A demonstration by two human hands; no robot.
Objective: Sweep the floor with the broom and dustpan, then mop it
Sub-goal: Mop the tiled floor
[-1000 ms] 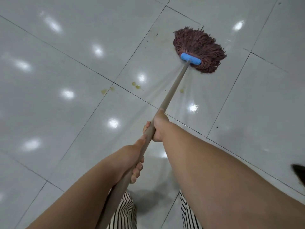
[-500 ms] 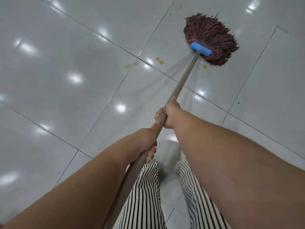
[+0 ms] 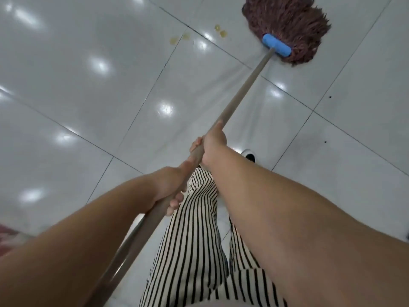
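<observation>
Both hands, left hand (image 3: 170, 187) and right hand (image 3: 212, 147), are gripping the mop handle (image 3: 241, 91) while the mop head (image 3: 287, 25) is resting beside yellow spots (image 3: 221, 32), risking smearing them across the floor (image 3: 88, 107).

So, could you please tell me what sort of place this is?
Probably an indoor room, though which kind is unclear: glossy white floor tiles mirror ceiling lights, a mop rests on them, and a reddish rug edge shows.
</observation>
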